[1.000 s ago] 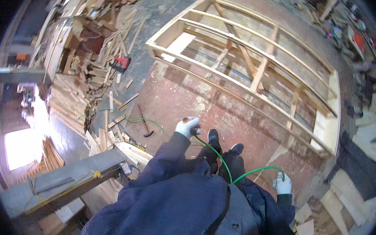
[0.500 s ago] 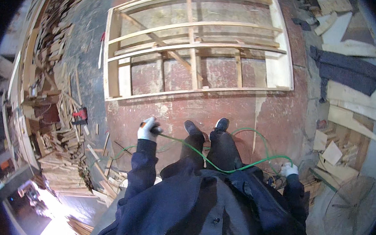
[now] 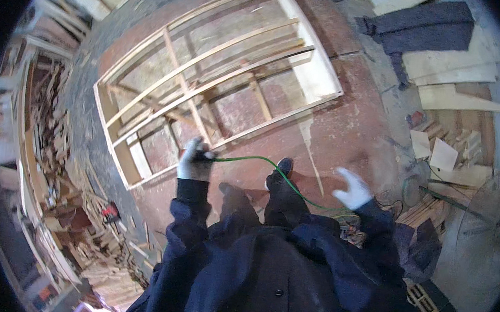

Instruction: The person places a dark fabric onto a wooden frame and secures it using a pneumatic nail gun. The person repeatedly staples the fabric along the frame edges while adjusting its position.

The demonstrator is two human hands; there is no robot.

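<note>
My left hand (image 3: 194, 164), in a white glove, is closed round a small black fitting (image 3: 208, 155) at the end of a green hose (image 3: 256, 157); the fingers hide most of it. The hose bends from there across the front of my legs toward my right side. My right hand (image 3: 354, 190), also gloved in white, is open with its fingers apart and holds nothing, above the hose's far stretch. Ahead of my feet, a large wooden frame (image 3: 315, 41) with crossbars lies on the red, worn floor panel (image 3: 363, 121). Its near left corner is close to my left hand.
Scrap wood (image 3: 48, 120) is heaped along the left, with a red tool (image 3: 110, 212) beside it. On the right are board offcuts (image 3: 454, 99), a dark garment (image 3: 421, 29) and a large round fan (image 3: 485, 218).
My right hand has let go of the green hose and moved up and inward, opening. My left hand still grips the fitting. The view has turned, and one foot has stepped.
</note>
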